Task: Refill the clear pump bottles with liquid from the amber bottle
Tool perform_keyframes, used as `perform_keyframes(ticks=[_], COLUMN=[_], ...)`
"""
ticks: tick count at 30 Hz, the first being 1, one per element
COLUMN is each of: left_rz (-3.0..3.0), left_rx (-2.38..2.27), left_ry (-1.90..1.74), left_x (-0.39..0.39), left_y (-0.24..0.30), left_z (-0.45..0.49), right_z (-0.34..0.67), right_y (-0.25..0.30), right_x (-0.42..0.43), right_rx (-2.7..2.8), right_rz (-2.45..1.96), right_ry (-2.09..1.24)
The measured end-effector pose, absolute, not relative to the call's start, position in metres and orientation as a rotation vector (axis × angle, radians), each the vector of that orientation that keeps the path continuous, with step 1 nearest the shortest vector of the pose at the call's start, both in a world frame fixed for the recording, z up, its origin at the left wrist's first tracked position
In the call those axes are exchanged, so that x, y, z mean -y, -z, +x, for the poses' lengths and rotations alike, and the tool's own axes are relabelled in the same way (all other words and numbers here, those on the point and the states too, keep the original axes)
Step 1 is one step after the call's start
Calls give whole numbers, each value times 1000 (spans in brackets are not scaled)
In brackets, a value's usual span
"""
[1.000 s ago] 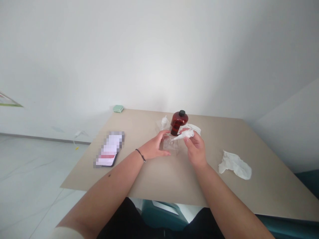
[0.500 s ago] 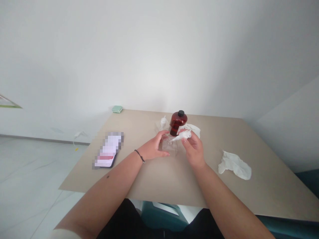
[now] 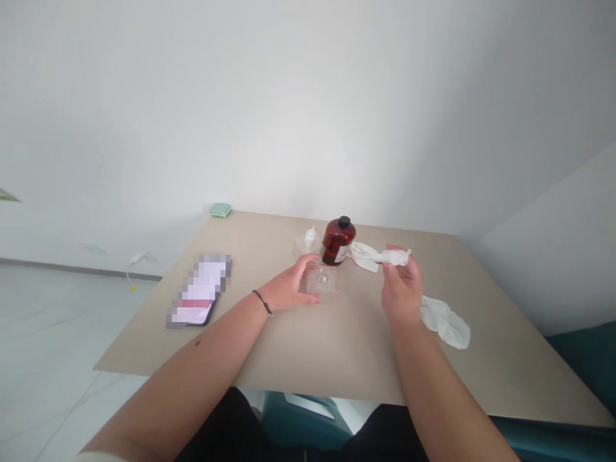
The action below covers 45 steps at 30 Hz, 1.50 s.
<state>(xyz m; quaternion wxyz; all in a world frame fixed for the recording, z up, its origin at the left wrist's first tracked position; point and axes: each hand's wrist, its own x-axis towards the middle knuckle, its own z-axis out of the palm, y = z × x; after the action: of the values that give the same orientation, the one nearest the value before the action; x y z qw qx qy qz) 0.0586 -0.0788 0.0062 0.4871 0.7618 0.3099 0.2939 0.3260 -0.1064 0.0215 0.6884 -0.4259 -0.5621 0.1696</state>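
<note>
My left hand [image 3: 289, 290] rests on the beige table [image 3: 337, 346], fingers curled round the left side of a small clear box [image 3: 323, 280]. My right hand [image 3: 402, 286] is raised to the right of the box and pinches a rolled white tissue [image 3: 396, 256] at its fingertips. A dark red bottle with a black cap [image 3: 337, 241] stands just behind the clear box. A black band sits on my left wrist.
A crumpled tissue [image 3: 445, 321] lies right of my right hand, another tissue [image 3: 363, 255] beside the bottle, a small white wad [image 3: 310, 240] to the bottle's left. A phone [image 3: 198, 300] lies at the left, a green case [image 3: 220, 210] at the far corner.
My right hand has drawn the rolled tissue away from the clear box, up and to the right. My left hand stays on the box. The view shifted slightly.
</note>
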Motion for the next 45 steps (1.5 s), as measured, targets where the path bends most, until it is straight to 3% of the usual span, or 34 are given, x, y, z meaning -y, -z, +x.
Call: perform_keyframes(ticks=[6,12,31,45], left_rz=[1846,1843,1879,1775], left_rx=[-769,-744,-749,-692], left_ry=[-712,-703,-711,-836], left_x=[80,80,80,75], left_y=[-6,-5,-7,2], left_z=[58,58,57,52], right_z=[370,373,374,379], right_y=[-33,-17,-5,0], right_x=[91,78,78,80], right_rx=[1696,2158,2206,1800], right_rz=[-1324,-1536,-1695,-1528], right_ry=[121,290,179,179])
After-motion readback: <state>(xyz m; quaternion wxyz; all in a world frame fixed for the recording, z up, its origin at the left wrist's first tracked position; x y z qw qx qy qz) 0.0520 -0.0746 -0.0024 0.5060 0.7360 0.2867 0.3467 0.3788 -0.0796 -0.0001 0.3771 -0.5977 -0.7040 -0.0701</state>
